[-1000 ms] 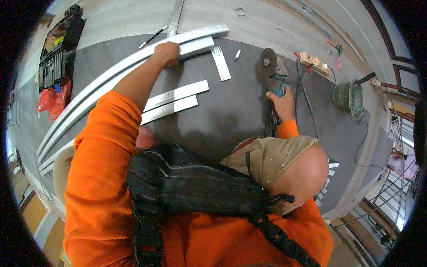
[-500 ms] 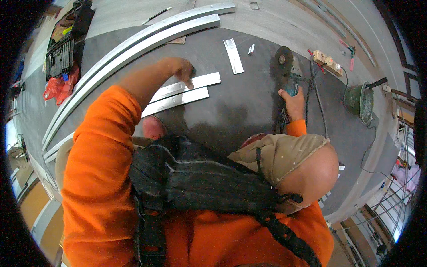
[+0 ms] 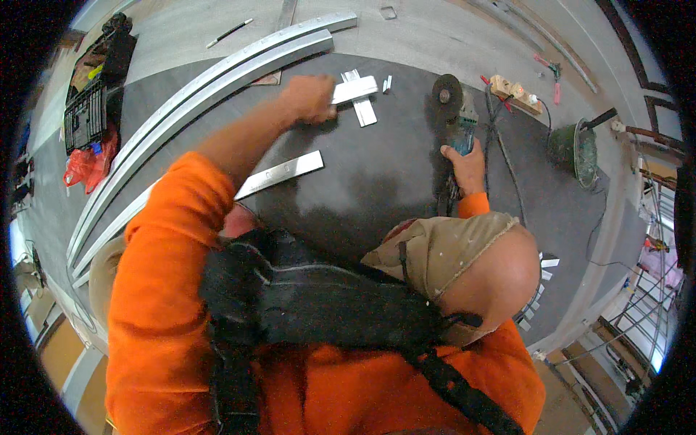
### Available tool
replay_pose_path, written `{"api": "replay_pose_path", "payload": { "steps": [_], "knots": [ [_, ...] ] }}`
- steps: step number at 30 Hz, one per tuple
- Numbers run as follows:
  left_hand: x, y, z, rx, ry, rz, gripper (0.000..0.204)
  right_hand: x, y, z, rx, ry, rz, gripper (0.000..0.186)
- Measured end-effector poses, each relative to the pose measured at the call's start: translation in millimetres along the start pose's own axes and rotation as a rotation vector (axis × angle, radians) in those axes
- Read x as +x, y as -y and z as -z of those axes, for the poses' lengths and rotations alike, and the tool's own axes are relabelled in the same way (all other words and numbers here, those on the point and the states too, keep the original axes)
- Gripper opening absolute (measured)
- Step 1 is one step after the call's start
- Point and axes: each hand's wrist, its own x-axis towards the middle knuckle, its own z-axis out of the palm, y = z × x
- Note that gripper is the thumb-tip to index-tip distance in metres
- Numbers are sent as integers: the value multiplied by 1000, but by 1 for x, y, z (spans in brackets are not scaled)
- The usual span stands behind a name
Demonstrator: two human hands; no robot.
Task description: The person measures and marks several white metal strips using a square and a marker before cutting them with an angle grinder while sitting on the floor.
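Note:
My left hand (image 3: pixel 312 98) is closed round one end of a short silver metal profile (image 3: pixel 355 90). That profile crosses over another short metal strip (image 3: pixel 366 114) on the dark floor; whether the two touch I cannot tell. A second cut metal profile (image 3: pixel 281 174) lies nearer to me, by my left foot. On the right, my right hand (image 3: pixel 470 165) grips the blue-green body of an angle grinder (image 3: pixel 460 135). Its round cutting disc (image 3: pixel 446 93) is at the far end. Two small metal offcuts (image 3: pixel 387 85) lie between the crossed pieces and the disc.
Long metal profiles (image 3: pixel 217 90) run along the left. Beyond them stand a black tool case (image 3: pixel 85 119) and a red plastic bag (image 3: pixel 93 161). A wooden socket block (image 3: pixel 516 96) with cables, a dark green bucket (image 3: pixel 573 148) and red-handled pliers (image 3: pixel 556 76) are at the right.
My left hand has taken hold of one of the two short profiles and carried it away from me, over the farther strip. The right hand stays on the grinder.

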Motion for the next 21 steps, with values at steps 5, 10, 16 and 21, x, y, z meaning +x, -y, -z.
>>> {"api": "replay_pose_path", "payload": {
  "steps": [5, 10, 16, 21],
  "knots": [
    [36, -38, -14, -61, -160, -23, 48, 7, -14, 2, 15, -58, 37, 67],
    [35, -21, -10, -26, -174, -31, 45, -1, -12, 5, -34, 9, 23, 65],
    [3, -5, -30, -105, -236, -23, 50, -6, 15, -6, -59, 72, 85, 63],
    [-2, 15, -44, -134, 30, 101, 51, -2, 16, -22, -90, 111, 153, 66]
  ]
}}
